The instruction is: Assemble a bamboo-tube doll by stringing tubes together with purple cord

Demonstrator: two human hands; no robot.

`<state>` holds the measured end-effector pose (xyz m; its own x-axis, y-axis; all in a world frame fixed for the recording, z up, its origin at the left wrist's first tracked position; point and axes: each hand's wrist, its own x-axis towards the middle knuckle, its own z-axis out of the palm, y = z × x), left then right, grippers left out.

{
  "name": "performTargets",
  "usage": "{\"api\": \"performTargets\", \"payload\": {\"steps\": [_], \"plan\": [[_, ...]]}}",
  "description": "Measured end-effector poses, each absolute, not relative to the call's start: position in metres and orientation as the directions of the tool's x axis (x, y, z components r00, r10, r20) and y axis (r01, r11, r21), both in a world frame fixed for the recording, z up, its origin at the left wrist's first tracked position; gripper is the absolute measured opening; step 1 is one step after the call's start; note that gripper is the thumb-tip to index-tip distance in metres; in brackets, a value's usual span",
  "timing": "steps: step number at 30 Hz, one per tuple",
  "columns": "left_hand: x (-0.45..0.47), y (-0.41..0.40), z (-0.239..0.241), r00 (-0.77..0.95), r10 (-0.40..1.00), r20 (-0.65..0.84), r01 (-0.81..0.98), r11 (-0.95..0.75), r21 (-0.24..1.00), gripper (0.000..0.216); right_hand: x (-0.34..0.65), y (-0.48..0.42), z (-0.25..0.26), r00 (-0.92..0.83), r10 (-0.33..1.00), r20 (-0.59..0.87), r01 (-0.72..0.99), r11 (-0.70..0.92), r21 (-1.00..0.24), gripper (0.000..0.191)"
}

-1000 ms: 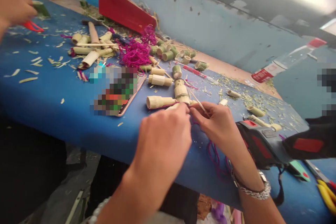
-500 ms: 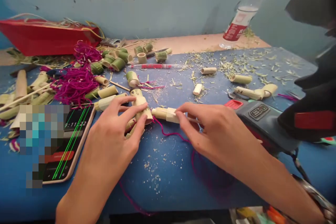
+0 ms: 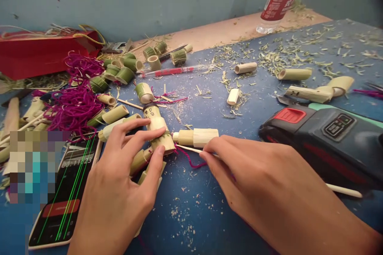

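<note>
My left hand (image 3: 131,163) is closed round a bamboo tube (image 3: 158,127) with dark writing on it, holding it against the blue table. Just above the tube lies a green-banded bamboo piece (image 3: 144,93) with a pale rounded end. In a pinch of thumb and fingers, my right hand (image 3: 251,171) has a thin wooden stick (image 3: 188,148), whose tip reaches the tube's lower right end. A jointed pale bamboo limb (image 3: 196,137) lies beside the tube, just above the stick. Magenta string (image 3: 193,162) trails from the tube's end under my right hand.
A phone (image 3: 67,191) showing a timer lies at left, near tangled magenta yarn (image 3: 72,105) and cut bamboo pieces (image 3: 128,69). A dark power tool (image 3: 326,139) rests at right. Behind stand a red box (image 3: 44,53) and a bottle (image 3: 278,8). Bamboo shavings (image 3: 275,59) litter the table.
My right hand has moved down and right, off the pale limb, and the stick's tip now shows at the tube's end. My left hand keeps its hold; the view has shifted.
</note>
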<state>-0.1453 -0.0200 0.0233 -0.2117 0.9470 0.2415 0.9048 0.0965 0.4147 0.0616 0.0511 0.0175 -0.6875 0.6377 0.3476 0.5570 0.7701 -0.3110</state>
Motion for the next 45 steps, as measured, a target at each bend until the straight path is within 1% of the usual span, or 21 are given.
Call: {"api": "performTargets", "payload": {"steps": [12, 20, 25, 32, 37, 42, 45], "plan": [[-0.147, -0.022, 0.022, -0.198, 0.948, 0.248, 0.907, 0.082, 0.413, 0.022, 0.061, 0.051, 0.012, -0.688, 0.65, 0.324, 0.54, 0.756, -0.37, 0.022], [-0.149, -0.021, 0.021, -0.175, 0.949, 0.263, 0.917, 0.06, 0.393, 0.021, 0.061, 0.053, 0.014, -0.682, 0.664, 0.307, 0.551, 0.742, -0.382, 0.019], [-0.15, -0.021, 0.02, -0.162, 0.948, 0.273, 0.919, 0.045, 0.391, 0.022, 0.06, 0.052, 0.013, -0.682, 0.665, 0.304, 0.553, 0.741, -0.381, 0.021], [-0.156, -0.02, 0.013, -0.133, 0.921, 0.367, 0.916, -0.027, 0.401, 0.024, 0.058, 0.058, 0.016, -0.703, 0.662, 0.258, 0.556, 0.739, -0.381, 0.02], [-0.156, -0.02, 0.011, -0.142, 0.917, 0.373, 0.915, -0.023, 0.404, 0.025, 0.062, 0.059, 0.019, -0.72, 0.646, 0.254, 0.535, 0.749, -0.39, 0.014], [-0.156, -0.02, 0.011, -0.169, 0.918, 0.359, 0.913, 0.008, 0.408, 0.024, 0.064, 0.059, 0.02, -0.725, 0.641, 0.254, 0.514, 0.748, -0.421, 0.016], [-0.155, -0.02, 0.012, -0.182, 0.921, 0.344, 0.908, 0.023, 0.419, 0.023, 0.063, 0.059, 0.021, -0.724, 0.64, 0.257, 0.518, 0.751, -0.41, 0.018]]}}
